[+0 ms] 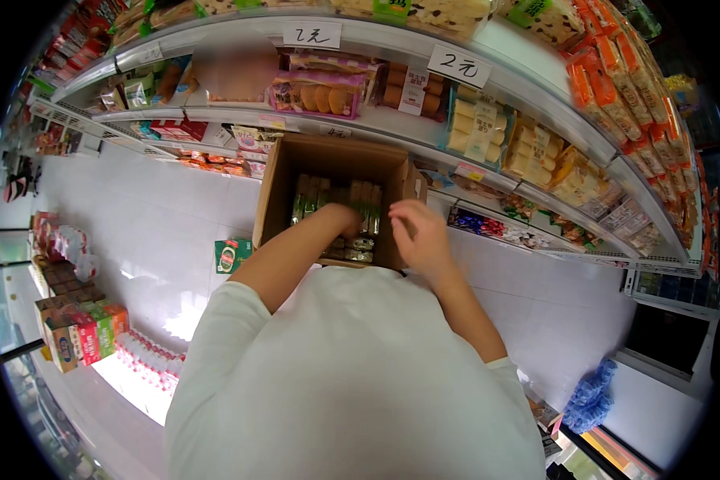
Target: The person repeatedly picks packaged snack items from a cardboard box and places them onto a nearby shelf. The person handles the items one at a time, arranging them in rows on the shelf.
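Note:
An open cardboard box (270, 200) stands in front of me, against the lower shelves. Inside it lie several small packs (366, 197) in shiny green and clear wrapping, in rows. My left hand (340, 218) reaches down into the box over these packs. Its fingers are blurred and partly hidden, so what it grips, if anything, does not show. At the box's right side is my right hand (418, 230), thumb and fingers apart and nothing visible in them. It is beside the right wall; whether it touches the cardboard I cannot tell.
Curved store shelves (536, 120) span the far side, filled with packaged breads and cakes (478, 128). On the floor left of the box lies a green carton (232, 255). Stacked cartons (88, 332) stand farther left. A blue plastic bundle (590, 398) sits at the lower right.

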Motion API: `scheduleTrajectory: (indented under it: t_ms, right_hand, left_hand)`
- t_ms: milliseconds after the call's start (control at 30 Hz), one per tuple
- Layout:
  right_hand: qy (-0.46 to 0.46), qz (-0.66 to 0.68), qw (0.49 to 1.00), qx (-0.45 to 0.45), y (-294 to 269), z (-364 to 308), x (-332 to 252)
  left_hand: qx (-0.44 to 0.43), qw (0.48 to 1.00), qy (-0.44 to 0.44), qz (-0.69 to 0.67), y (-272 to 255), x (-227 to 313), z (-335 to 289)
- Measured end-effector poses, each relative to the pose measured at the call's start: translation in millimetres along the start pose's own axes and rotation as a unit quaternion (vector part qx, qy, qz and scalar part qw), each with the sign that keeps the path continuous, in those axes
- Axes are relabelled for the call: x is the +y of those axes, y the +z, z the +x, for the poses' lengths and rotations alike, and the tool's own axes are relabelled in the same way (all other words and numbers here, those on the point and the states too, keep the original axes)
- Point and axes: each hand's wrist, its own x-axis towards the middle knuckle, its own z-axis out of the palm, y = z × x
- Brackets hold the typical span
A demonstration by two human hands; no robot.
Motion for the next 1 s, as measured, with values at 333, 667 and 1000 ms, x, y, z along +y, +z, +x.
scheduleTrajectory:
  t_ms: [333,667,1000]
  right_hand:
    - [0.013,0.023,0.997,-0.076,23.9,-47.8,25.1]
    - [-0.038,-0.019,0.996,-0.079,23.2,-47.2,22.8]
    - [0.03,0.013,0.997,-0.064,19.9,-46.0,25.3]
  left_hand:
    - [-0.008,0.996,0.057,-0.067,36.8,-25.2,46.9]
    - [-0.035,0.998,0.014,-0.049,39.1,-23.3,59.3]
    - [0.334,0.923,-0.02,-0.19,-33.5,24.3,-171.1]
